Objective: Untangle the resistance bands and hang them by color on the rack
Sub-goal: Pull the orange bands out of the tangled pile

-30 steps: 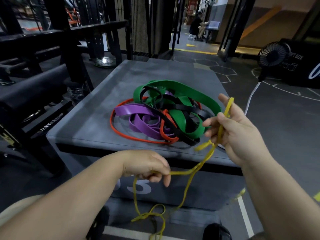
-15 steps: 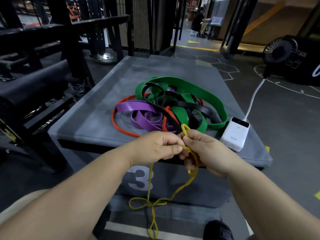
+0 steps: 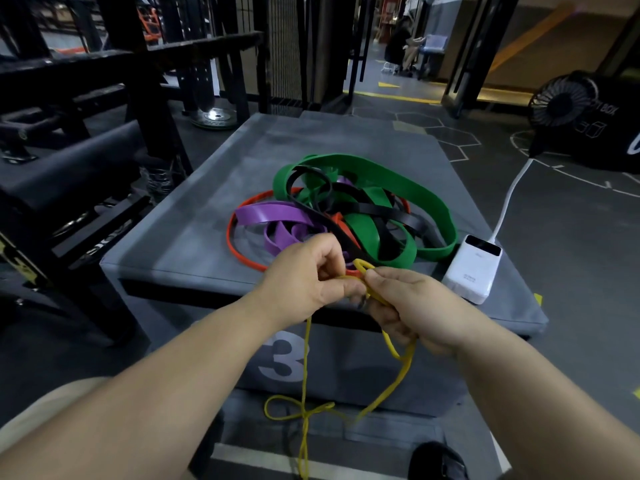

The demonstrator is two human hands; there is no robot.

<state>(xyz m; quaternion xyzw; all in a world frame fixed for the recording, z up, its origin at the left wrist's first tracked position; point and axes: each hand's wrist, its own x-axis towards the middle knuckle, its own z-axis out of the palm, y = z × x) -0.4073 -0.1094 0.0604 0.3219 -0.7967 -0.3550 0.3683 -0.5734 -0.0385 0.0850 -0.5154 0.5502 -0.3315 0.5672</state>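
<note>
White "3" on near front face of grey box [image 3: 363,375]. Far right, black box [image 3: 604,140] shows pale letters "T BOX", with the start hidden behind fan [image 3: 561,102]. Power bank [image 3: 472,268] has small grey print, unreadable. Lettering on left bench frame [image 3: 104,239] is too blurred to read.

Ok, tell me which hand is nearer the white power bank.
Right. The right hand is just left of the power bank, near the front edge of the plyo box. The left hand lies farther left, beyond the right one. Both pinch the yellow resistance band.
</note>
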